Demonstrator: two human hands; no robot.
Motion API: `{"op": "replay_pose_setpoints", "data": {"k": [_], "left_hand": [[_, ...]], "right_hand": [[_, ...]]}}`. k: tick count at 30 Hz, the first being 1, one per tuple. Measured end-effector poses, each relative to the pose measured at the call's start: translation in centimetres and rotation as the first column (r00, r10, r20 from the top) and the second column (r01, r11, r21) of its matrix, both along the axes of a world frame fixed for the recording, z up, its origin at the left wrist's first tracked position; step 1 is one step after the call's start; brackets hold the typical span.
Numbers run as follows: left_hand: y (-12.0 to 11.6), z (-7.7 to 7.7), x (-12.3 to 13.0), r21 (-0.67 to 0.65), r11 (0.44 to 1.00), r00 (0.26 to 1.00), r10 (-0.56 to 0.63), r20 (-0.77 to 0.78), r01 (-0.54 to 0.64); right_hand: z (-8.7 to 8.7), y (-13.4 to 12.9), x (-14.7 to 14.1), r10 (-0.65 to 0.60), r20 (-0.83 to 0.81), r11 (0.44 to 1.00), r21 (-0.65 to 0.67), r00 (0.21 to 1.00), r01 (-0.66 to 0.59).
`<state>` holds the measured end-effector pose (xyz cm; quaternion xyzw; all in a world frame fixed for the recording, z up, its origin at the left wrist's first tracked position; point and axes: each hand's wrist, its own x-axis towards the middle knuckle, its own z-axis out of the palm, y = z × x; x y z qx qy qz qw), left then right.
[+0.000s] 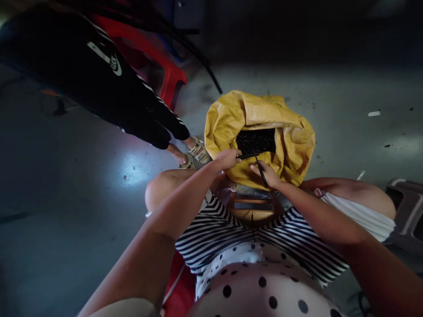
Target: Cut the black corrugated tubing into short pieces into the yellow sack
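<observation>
A yellow sack (264, 110) with a rolled-down rim stands between the knees, and many small black pieces (254, 141) lie inside it. At the near left rim my left hand (228, 158) is closed on a thin black strip (248, 156) that reaches right over the opening. My right hand (268, 175) is closed around a slim black tool (262, 173), its tip pointing up to the strip. What kind of tool it is cannot be made out clearly.
A person in black trousers (132, 101) stands close at the left of the sack. Behind them is a red plastic stool (170, 81). A grey stool (406, 211) is at the right, and a white scrap (374, 113) lies on the floor.
</observation>
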<state>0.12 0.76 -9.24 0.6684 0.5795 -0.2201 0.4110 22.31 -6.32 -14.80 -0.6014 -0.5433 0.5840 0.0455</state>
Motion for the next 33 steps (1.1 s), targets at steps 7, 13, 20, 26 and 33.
{"op": "replay_pose_setpoints", "data": {"k": [7,13,20,26,33], "left_hand": [[0.0,-0.4,0.0,-0.003,1.0,1.0,-0.006,0.009,0.006],[0.1,-0.5,0.0,-0.005,1.0,1.0,-0.025,-0.014,0.025],[0.4,-0.3,-0.4,0.048,0.996,0.995,0.083,-0.056,-0.08],[0.3,-0.1,-0.1,0.073,0.995,0.997,0.075,-0.019,-0.074],[-0.1,0.2,0.7,0.024,1.0,0.999,-0.004,0.034,0.003]], "right_hand": [[-0.3,-0.2,-0.1,0.006,-0.001,0.995,0.103,1.0,-0.006],[-0.4,-0.2,0.1,-0.04,0.003,0.987,0.156,0.999,0.039],[-0.2,-0.4,0.2,-0.042,0.003,0.993,0.11,0.999,0.041],[0.3,-0.4,0.0,0.063,0.019,0.998,-0.029,0.998,-0.062],[0.0,-0.6,-0.2,0.064,0.014,0.998,-0.021,0.998,-0.064]]}}
